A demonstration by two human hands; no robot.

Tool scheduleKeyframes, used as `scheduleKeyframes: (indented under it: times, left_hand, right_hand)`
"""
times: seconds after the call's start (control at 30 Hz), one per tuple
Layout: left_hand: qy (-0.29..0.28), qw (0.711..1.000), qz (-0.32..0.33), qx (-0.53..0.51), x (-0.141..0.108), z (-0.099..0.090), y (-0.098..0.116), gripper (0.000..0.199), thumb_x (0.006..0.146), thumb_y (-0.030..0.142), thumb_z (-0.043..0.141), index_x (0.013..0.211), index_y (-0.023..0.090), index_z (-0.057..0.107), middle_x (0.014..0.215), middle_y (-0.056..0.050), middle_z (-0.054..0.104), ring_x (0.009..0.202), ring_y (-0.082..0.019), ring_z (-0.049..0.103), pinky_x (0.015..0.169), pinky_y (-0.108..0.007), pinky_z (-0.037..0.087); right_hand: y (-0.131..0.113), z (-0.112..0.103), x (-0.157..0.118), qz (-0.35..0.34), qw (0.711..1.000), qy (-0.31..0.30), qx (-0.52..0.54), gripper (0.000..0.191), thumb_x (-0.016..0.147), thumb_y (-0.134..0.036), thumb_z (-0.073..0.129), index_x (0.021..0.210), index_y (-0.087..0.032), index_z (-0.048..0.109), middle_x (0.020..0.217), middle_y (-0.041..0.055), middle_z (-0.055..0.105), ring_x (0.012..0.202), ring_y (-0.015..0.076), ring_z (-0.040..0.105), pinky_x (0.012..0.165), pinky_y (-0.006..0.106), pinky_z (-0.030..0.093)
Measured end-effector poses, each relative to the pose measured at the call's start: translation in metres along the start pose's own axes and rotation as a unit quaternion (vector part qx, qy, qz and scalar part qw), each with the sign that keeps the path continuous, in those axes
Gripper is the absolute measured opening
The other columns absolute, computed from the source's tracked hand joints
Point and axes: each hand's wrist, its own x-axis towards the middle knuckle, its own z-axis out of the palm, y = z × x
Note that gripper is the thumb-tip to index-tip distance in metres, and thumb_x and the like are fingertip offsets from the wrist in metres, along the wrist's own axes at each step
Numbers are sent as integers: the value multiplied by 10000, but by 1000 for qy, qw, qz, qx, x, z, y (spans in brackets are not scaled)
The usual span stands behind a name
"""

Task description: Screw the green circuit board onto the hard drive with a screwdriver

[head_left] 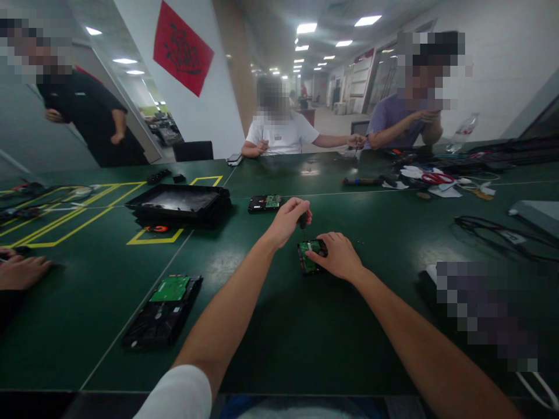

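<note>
On the green table lies a small hard drive (309, 263) with its green circuit board facing up. My left hand (290, 220) is closed round the dark handle of a screwdriver (303, 221), held upright with its thin shaft pointing down at the drive's far edge. My right hand (339, 255) grips the drive's right side, thumb resting on the board. Tiny pieces, perhaps screws (360, 242), lie just right of my right hand. Beyond my left hand is a second drive (264, 203), and a larger stack of drives (161, 317) sits at the near left.
Black trays (179, 201) are stacked at the left, orange-handled pliers (156, 228) beside them. Cables (502, 235) and a grey box (537, 215) lie at the right. Two people sit across the table; another stands at left. Someone's hand (24, 272) rests at the left edge.
</note>
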Motion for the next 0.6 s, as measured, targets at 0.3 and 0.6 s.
scheduleKeyframes:
  times: [0.3,0.6]
  left_hand:
    - [-32,977,43,208,-2,-6,19,356,942,521,667,862,178,719,863,-61,720,793,-155,628,683,-255,467]
    - [4,995,-85,57,-3,-5,14,389,912,555,683,983,173,703,966,-122,749,829,-195,701,493,-207,432]
  right_hand:
    - [0,-1,1,7,1000,-7,2,540,948,-700,553,1208,-241,667,1201,124,670,1156,316,584,990,447,438]
    - [0,0,0,3,1000,-3,1,564,952,-691,553,1255,-227,657,1214,126,672,1183,315,578,1019,447,428]
